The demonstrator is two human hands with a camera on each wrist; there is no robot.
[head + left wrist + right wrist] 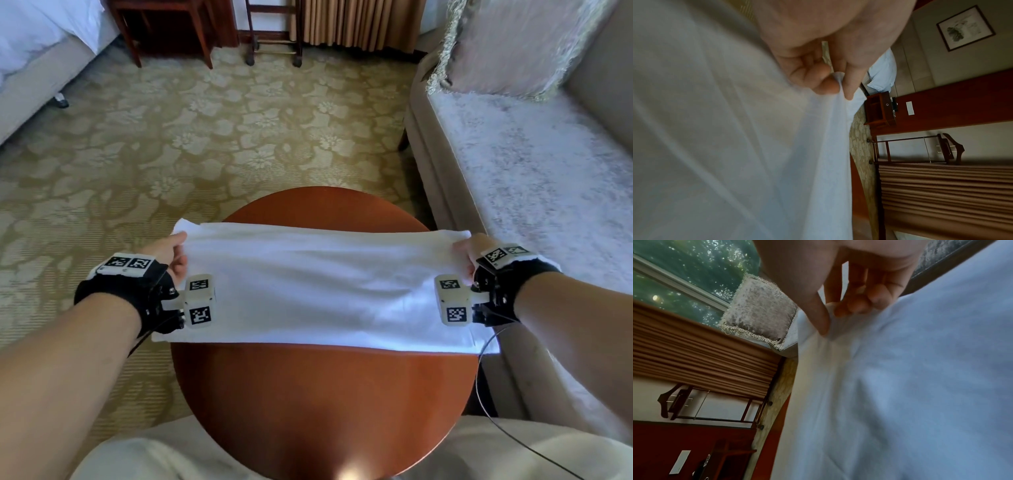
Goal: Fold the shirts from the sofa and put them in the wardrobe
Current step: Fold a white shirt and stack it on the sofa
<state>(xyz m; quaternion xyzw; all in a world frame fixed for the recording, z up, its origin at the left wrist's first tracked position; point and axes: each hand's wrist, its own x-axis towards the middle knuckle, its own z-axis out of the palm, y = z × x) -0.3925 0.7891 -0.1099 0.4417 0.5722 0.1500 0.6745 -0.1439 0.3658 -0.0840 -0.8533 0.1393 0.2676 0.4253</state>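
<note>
Fingers (828, 87) of the left hand (169, 251) curl in against the thumb and pinch a small peak of white cloth at the left far corner of the shirt (318, 287); the left wrist view shows the fabric squeezed between the fingertip and the thumb tip. Fingers (857, 305) of the right hand (471, 253) do the same at the right far corner, bent inward with the thumb pressing a bunched bit of cloth against them. Both wrists wear black straps carrying white blocks printed with black-and-white square markers, and a thin black cable runs down from the right strap.

Between the two hands the shirt stretches as a wide folded white band. It lies across the far half of the round wooden table (322, 404), its far edge short of the table's far rim, its left and right ends hanging past the table's sides. A few soft creases cross the cloth. The near half of the table top is bare polished wood, with a spot of glare at its near edge.

Just right of the table stands a pale sofa (534, 164) with a fringed cushion (513, 48) leaning at its far end. Patterned floral carpet (212, 137) covers the floor beyond the table. Further off are a bed corner (37, 58), dark wooden furniture legs (202, 44) and pleated tan curtains (359, 24).
</note>
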